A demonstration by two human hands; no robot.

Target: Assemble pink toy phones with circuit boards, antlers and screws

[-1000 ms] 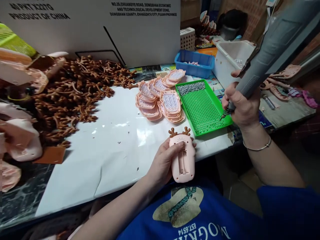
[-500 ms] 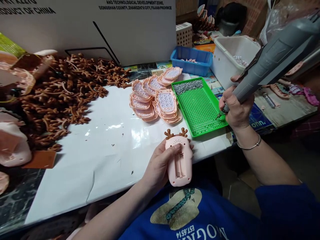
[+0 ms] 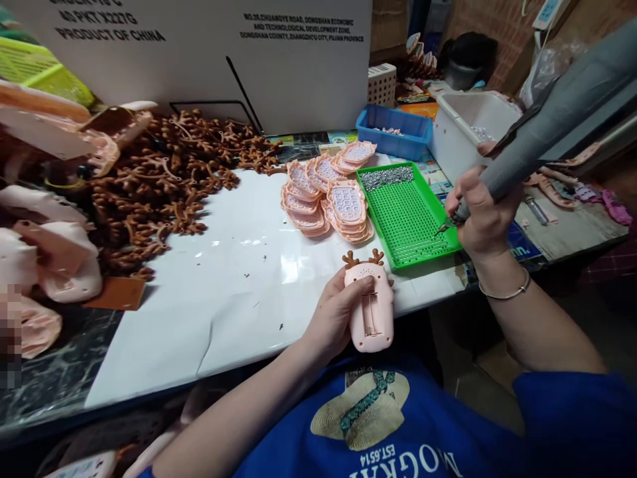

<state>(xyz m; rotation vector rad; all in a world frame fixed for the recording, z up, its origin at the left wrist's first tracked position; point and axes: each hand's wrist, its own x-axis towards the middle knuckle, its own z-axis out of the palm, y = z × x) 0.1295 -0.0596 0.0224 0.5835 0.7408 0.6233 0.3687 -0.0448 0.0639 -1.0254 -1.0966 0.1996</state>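
My left hand (image 3: 334, 309) grips a pink plastic toy phone (image 3: 381, 317) at the table's front edge, its back turned up. Brown antlers stick out of the toy's top, and its battery slot lies uncovered. The thumb rests just above that slot. In my right hand (image 3: 485, 216) is a grey electric screwdriver (image 3: 552, 126), its tip pointing down and left, over the near right part of a green perforated tray (image 3: 408, 229). Small silver screws (image 3: 387, 178) are heaped at the tray's far end. Pink keypad shells (image 3: 348, 202) are stacked left of the tray.
Brown antler pieces (image 3: 149, 172) lie piled at the left, near pink shell parts (image 3: 70, 265). A large printed carton (image 3: 298, 79) stands behind. At the back right are a blue bin (image 3: 368, 136) and a white tub (image 3: 448, 136) holding small parts.
The camera view has shifted, so most things appear farther right. Both hands keep their holds; the screwdriver's tip remains over the tray's near right part.
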